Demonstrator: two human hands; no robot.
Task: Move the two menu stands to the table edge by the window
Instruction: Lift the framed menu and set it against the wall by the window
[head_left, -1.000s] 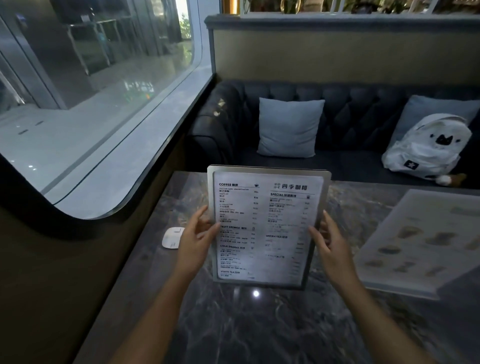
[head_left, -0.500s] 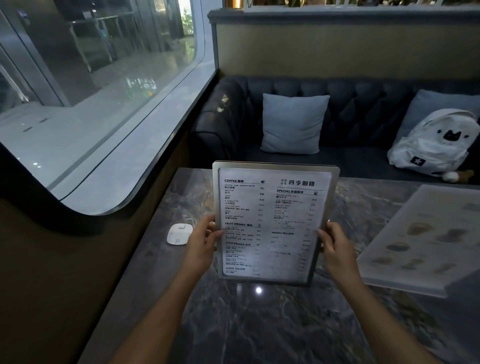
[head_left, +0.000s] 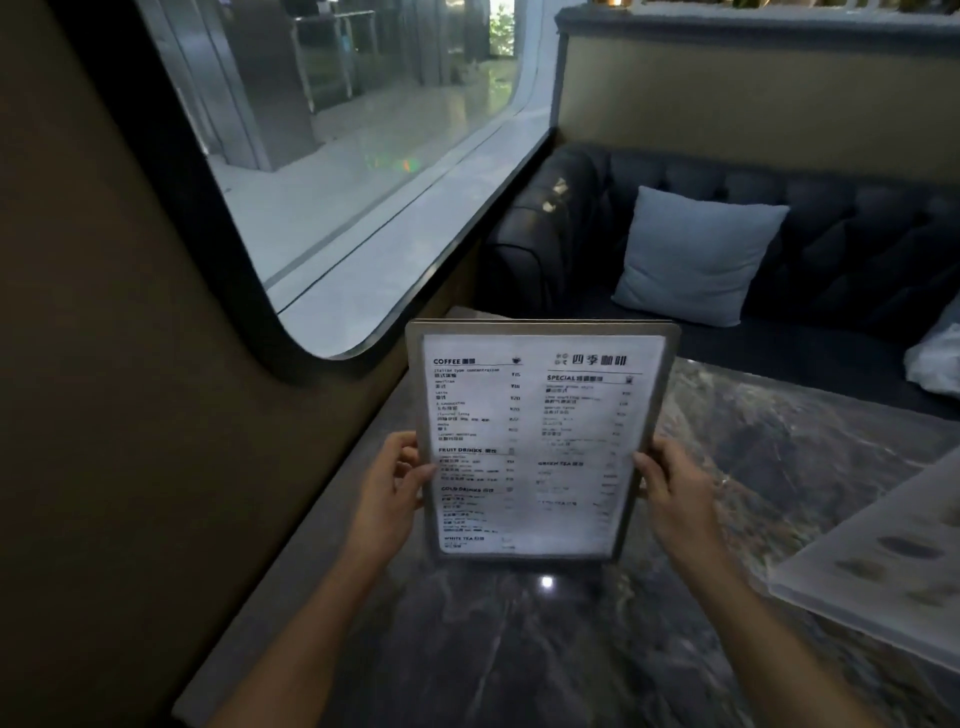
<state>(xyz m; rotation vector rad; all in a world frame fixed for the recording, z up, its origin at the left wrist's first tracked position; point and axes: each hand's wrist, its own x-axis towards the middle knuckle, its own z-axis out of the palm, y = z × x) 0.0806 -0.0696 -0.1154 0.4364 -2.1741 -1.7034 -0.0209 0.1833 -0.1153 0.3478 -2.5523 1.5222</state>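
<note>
Between the two hands, the drinks menu stand (head_left: 535, 441) is up off the bench (head_left: 519, 649), standing upright with its long axis vertical. Left hand (head_left: 392, 493) has a grip clamped on its left edge, right hand (head_left: 675, 493) has a grip clamped on the right edge, both low down the frame. The window-side bench edge (head_left: 322, 530) sits just off the left grip, so I'd guess it only needs a short shift that way before setting down. The second menu stand (head_left: 883, 571) is still lying well off the right grip, untouched.
</note>
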